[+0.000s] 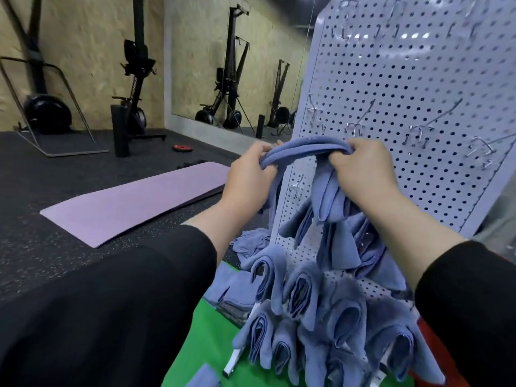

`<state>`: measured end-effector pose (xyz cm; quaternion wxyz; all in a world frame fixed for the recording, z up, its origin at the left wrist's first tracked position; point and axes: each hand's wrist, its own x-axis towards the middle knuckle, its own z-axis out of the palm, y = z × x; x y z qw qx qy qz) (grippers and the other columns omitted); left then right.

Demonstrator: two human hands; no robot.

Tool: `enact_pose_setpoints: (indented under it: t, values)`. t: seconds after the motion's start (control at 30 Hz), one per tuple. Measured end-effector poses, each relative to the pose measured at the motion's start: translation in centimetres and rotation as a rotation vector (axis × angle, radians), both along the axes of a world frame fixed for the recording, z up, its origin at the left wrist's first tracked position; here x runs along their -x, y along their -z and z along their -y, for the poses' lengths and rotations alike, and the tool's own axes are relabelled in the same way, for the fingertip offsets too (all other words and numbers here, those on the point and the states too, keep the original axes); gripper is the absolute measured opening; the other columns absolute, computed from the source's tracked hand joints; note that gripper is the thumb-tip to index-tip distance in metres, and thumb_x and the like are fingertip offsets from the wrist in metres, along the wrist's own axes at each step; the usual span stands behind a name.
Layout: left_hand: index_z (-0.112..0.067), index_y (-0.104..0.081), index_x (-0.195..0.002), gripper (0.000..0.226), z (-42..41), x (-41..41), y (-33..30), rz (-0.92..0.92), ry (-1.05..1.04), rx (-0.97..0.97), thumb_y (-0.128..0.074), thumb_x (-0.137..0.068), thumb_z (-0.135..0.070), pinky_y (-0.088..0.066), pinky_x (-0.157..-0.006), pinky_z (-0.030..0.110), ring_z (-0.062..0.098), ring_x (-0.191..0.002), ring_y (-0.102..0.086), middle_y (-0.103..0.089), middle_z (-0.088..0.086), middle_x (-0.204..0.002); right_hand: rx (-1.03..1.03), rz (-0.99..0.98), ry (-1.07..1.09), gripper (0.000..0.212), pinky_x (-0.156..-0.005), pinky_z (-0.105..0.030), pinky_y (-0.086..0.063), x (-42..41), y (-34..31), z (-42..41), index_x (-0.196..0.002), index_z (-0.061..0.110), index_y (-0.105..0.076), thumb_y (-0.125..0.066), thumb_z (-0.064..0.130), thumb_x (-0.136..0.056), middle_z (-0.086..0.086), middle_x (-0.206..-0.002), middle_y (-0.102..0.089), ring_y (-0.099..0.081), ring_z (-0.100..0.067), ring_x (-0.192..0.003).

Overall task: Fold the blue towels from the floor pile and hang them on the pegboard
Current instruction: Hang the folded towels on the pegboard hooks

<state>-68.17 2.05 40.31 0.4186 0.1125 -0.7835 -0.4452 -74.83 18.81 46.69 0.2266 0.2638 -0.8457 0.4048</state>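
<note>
**Folded towel held up at the pegboard**

In front of the grey pegboard (405, 88), a person holds a folded blue towel (307, 148) stretched between both hands, level with the middle row of hooks. The left hand (251, 174) has its fingers curled round the left end of the fold; the right hand (363, 166) has its fingers clamped on the right end, where the rest of the cloth bunches and hangs down. Below the hands, the lower rows of the board are already thick with hung towels (321, 317), each looped over a hook. To the left of the board's foot, a small pile of loose towels (248, 247) lies on the dark floor (83, 247), with a purple mat (134, 202) further left.

The step in hand looks to be the hanging. To do it well, I'd say the fold should be kept taut and level so the layers do not slip apart, then carried to a free hook (354, 128) in the middle row, just beyond the hands, and lowered so the hook sits under the middle of the fold. Release only once both tails hang evenly, clear of the towels beneath.
</note>
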Motion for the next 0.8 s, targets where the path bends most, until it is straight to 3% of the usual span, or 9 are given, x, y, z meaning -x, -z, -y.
enact_pose_setpoints:
  t: [0.23, 0.4, 0.5, 0.6, 0.67, 0.8]
  values:
    - [-0.034, -0.068, -0.108, 0.026, 1.7, 5.2, 0.5, 0.045, -0.037, 0.006, -0.052, -0.098, -0.017, -0.053, -0.072, 0.034, 0.018, -0.088, -0.064, -0.071, -0.007, -0.096, -0.160, 0.081, 0.107, 0.015, -0.049, -0.029, -0.029, 4.6, -0.5, 2.5, -0.084, 0.005, -0.056, -0.058, 0.018, -0.090, -0.009, -0.071, -0.050, -0.041, -0.027, -0.061]
    - [-0.033, -0.064, -0.089, 0.028, 2.1, 8.1, 2.2, 0.165, -0.077, 0.068, -0.045, -0.089, -0.012, -0.039, -0.058, 0.031, 0.028, -0.081, -0.061, -0.067, 0.001, -0.082, -0.330, 0.104, 0.134, 0.025, -0.048, -0.029, -0.025, 6.4, 0.3, 3.8, -0.076, 0.007, -0.044, -0.058, 0.017, -0.094, -0.007, -0.065, -0.043, -0.035, -0.022, -0.054]
    - [-0.022, -0.061, -0.078, 0.019, 1.5, 9.2, 3.7, 0.242, -0.077, 0.133, -0.047, -0.080, -0.009, -0.042, -0.055, 0.035, 0.034, -0.073, -0.060, -0.062, 0.006, -0.067, -0.531, 0.098, 0.134, 0.037, -0.048, -0.030, -0.023, 6.8, 1.4, 4.2, -0.069, 0.010, -0.037, -0.058, 0.024, -0.096, -0.006, -0.066, -0.042, -0.036, -0.022, -0.056]
    - [-0.013, -0.061, -0.080, 0.012, 1.0, 9.5, 5.7, 0.242, -0.070, 0.187, -0.050, -0.077, -0.013, -0.050, -0.061, 0.043, 0.037, -0.072, -0.059, -0.060, 0.009, -0.065, -0.689, 0.041, 0.081, 0.040, -0.049, -0.030, -0.026, 6.6, 2.4, 4.6, -0.068, 0.011, -0.040, -0.058, 0.034, -0.095, -0.006, -0.067, -0.045, -0.046, -0.027, -0.063]
    - [-0.015, -0.063, -0.082, 0.012, 1.1, 9.5, 7.0, 0.204, -0.054, 0.178, -0.052, -0.080, -0.017, -0.052, -0.062, 0.045, 0.035, -0.069, -0.059, -0.062, 0.008, -0.066, -0.842, -0.003, 0.016, 0.045, -0.056, -0.032, -0.034, 6.0, 3.1, 4.8, -0.067, 0.014, -0.040, -0.055, 0.046, -0.096, -0.004, -0.068, -0.045, -0.049, -0.027, -0.068]
    - [-0.034, -0.074, -0.101, 0.031, 2.0, 8.7, 7.4, 0.159, 0.021, 0.102, -0.058, -0.084, -0.015, -0.045, -0.066, 0.033, 0.020, -0.077, -0.056, -0.069, -0.004, -0.078, -1.120, -0.036, -0.045, 0.052, -0.088, -0.040, -0.046, 4.6, 3.8, 5.6, -0.081, 0.013, -0.055, -0.036, 0.057, -0.102, -0.003, -0.082, -0.054, -0.055, -0.031, -0.091]
